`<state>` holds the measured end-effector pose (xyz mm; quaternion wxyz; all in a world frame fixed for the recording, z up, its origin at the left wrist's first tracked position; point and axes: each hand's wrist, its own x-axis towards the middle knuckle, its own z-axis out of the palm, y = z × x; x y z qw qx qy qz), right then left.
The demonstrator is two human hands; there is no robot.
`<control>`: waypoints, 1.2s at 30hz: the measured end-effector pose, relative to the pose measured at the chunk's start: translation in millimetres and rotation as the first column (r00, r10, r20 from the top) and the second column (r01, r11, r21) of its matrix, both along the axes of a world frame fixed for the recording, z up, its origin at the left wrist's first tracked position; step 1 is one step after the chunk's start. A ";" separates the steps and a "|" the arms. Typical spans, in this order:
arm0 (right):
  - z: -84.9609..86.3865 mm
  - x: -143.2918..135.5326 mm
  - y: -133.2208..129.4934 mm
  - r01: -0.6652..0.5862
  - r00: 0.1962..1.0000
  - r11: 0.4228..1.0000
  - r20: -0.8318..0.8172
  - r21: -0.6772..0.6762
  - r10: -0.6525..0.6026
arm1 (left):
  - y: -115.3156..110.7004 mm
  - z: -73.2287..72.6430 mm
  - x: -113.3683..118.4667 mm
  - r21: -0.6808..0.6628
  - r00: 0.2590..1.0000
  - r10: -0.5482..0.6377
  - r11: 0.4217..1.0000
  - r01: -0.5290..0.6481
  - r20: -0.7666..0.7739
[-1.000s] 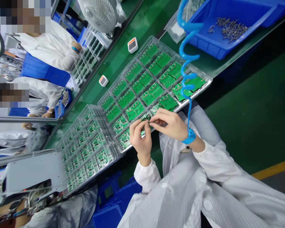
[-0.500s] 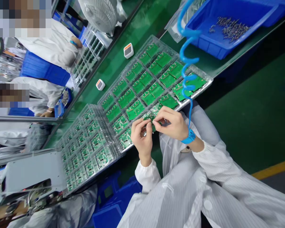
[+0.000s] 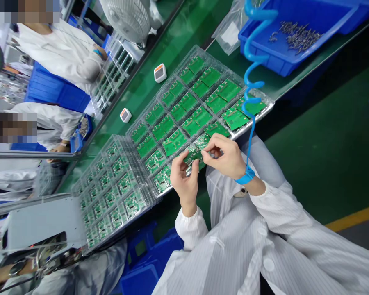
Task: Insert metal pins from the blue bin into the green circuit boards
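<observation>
A green circuit board (image 3: 194,154) is held over the front edge of the clear plastic tray (image 3: 233,134). My left hand (image 3: 184,180) grips its left end between thumb and fingers. At the board's right side, my right hand (image 3: 226,159) is closed in a pinch, its fingertips touching the board; whether a small part is between them, I cannot make out. A blue band (image 3: 245,176) with a coiled blue cord (image 3: 254,85) is round my right wrist. Green boards (image 3: 197,119) lie in the tray's compartments behind my hands.
Stacked trays of boards (image 3: 110,180) stand to the left. A blue bin (image 3: 264,57) of small metal parts is at the upper right. Two small white-and-orange devices (image 3: 160,73) sit on the green belt (image 3: 184,37). Co-workers in white coats (image 3: 61,53) work across the line.
My left thumb and fingers have spread apart along the board, showing more of it. My right hand has shifted slightly right. The two small white devices have moved toward the lower left.
</observation>
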<state>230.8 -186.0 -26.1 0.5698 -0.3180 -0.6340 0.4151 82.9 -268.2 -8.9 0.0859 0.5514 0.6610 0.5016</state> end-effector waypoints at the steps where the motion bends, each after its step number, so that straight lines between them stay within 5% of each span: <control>1: -0.1 0.1 0.2 0.002 1.000 1.000 -0.002 0.004 -0.002 | 0.0 0.5 0.0 0.007 1.000 -0.004 1.000 0.004 0.002; 16: -0.1 0.4 0.9 0.004 1.000 1.000 0.003 0.003 -0.004 | -2.1 8.5 11.2 -0.006 0.991 -0.088 0.996 0.089 0.102; 36: 1.8 -0.7 -1.4 -0.047 0.999 0.999 0.008 -0.026 0.048 | -1.8 13.1 12.7 -0.017 0.994 -0.036 0.999 0.038 0.107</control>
